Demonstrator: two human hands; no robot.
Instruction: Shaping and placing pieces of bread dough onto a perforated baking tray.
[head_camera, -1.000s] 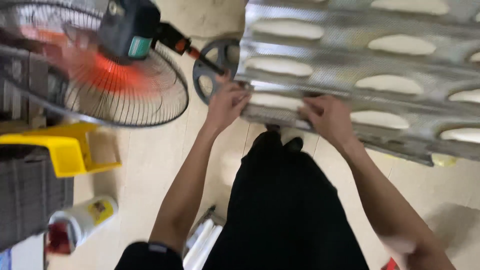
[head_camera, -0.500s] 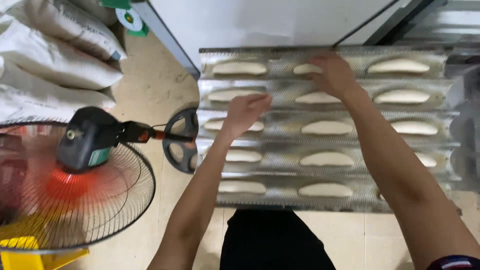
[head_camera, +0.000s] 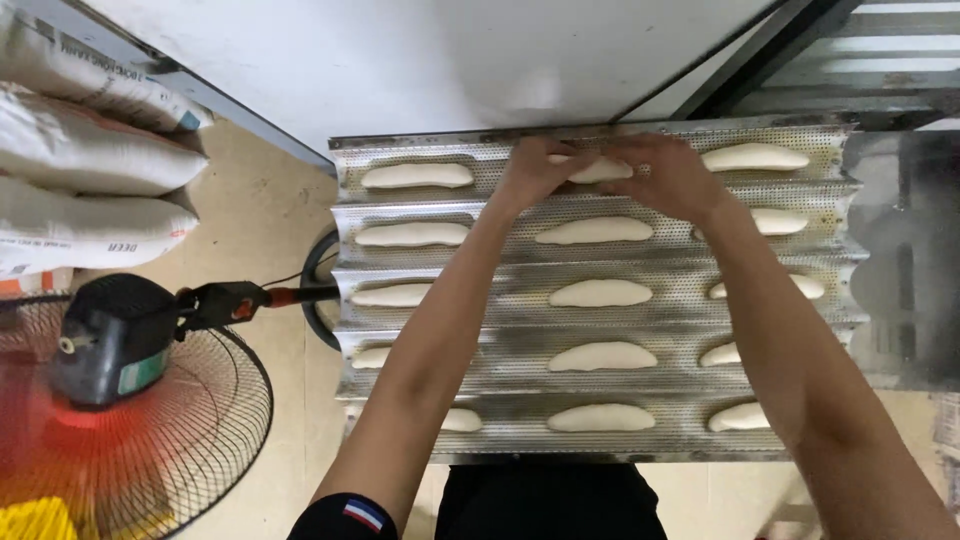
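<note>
Left hand (head_camera: 535, 170) and right hand (head_camera: 665, 175) both pinch dough (head_camera: 600, 170) in tray (head_camera: 500, 300) far channel; fingertips hidden; fan (head_camera: 120, 400) near left edge.

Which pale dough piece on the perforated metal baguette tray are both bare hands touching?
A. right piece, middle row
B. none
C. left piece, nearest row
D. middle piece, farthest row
D: the left hand and right hand meet over the pale dough piece in the middle of the farthest row of the perforated metal baguette tray.
</note>
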